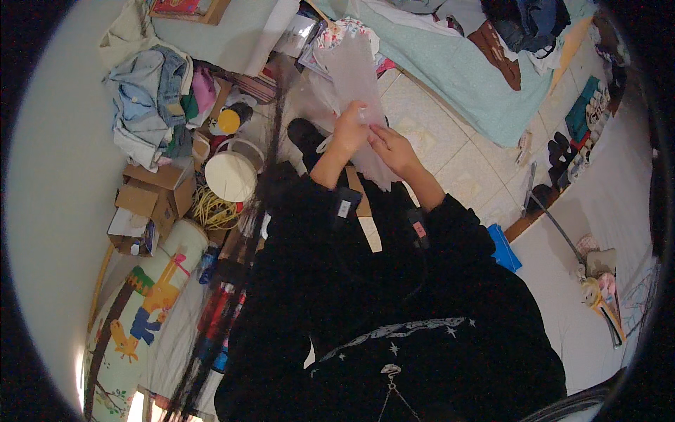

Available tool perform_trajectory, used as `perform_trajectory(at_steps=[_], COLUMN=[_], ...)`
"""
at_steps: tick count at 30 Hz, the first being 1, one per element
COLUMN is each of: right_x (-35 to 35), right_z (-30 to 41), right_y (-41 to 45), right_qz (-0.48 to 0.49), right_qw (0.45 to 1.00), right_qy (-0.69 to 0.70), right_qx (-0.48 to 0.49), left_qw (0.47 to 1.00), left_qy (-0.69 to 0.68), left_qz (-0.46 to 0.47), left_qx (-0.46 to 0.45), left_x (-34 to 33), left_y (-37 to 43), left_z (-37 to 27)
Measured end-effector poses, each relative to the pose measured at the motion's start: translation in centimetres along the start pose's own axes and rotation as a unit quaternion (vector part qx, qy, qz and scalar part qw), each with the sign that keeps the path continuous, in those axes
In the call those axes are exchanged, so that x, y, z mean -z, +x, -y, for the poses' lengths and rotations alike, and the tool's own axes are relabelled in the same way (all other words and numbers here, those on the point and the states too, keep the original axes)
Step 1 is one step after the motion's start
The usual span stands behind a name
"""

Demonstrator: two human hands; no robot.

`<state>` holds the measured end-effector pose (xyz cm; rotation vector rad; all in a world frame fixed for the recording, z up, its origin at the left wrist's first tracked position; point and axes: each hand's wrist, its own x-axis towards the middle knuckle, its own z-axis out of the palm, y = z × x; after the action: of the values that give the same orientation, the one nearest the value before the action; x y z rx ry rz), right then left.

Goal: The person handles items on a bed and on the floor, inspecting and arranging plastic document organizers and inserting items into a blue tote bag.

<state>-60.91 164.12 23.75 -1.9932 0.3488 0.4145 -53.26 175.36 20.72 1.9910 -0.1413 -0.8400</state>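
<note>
A strip of translucent, pale pinkish plastic sheeting (352,68) stretches away from my lap, wrinkled and partly see-through. My left hand (348,133) grips it around the middle, fingers folded over. On the near part, my right hand (395,151) pinches its edge with the fingertips close to my left hand. A ragged lower end of the plastic hangs over my dark trousers. The far end overlaps a floral-patterned white and red item (364,27), whose full shape is hidden. A black shoe (303,134) shows left of my left wrist.
At left stand a white lidded bucket (230,176), coiled yellow cord (213,207), an open cardboard box (153,198) and piled denim clothes (140,100). A bed with a pale green cover (448,74) lies ahead. Shoes (560,150) line the right side of the tiled floor (448,158).
</note>
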Motion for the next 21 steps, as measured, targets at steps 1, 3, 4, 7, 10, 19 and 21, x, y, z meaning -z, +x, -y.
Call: perform_trajectory(at_steps=[1, 3, 4, 7, 10, 19, 21], right_x=[-0.1, -0.1, 0.0, 0.0, -0.2, -0.2, -0.6], right_z=[0.1, -0.2, -0.6, -1.2, -1.4, -7.2, -9.1], right_y=[0.0, -0.3, -0.4, -0.7, -0.8, -3.4, -4.1], right_qz=[0.009, -0.003, -0.017, -0.037, -0.068, -0.131, -0.152], right_qw=[1.0, 0.999, 0.997, 0.996, 0.989, 0.965, 0.966], right_qy=[-0.005, -0.034, -0.065, -0.056, -0.048, 0.053, 0.03], right_qx=[0.001, -0.011, -0.023, -0.053, -0.119, -0.223, -0.207], left_qw=[1.0, 0.998, 0.998, 0.987, 0.987, 0.967, 0.972], left_qy=[0.0, -0.041, -0.04, -0.056, -0.063, -0.206, -0.217], left_qz=[-0.002, 0.048, 0.049, 0.1, 0.137, 0.09, 0.041], left_qx=[0.001, 0.005, 0.005, 0.112, 0.056, 0.12, 0.078], left_x=[-0.5, -1.1, -1.4, -1.8, -2.1, 1.7, 2.6], left_y=[-0.1, -0.2, -0.1, 0.0, 0.0, -0.1, 0.0], left_z=[-0.3, -1.1, -1.8, -2.7, -1.5, 0.6, 3.5])
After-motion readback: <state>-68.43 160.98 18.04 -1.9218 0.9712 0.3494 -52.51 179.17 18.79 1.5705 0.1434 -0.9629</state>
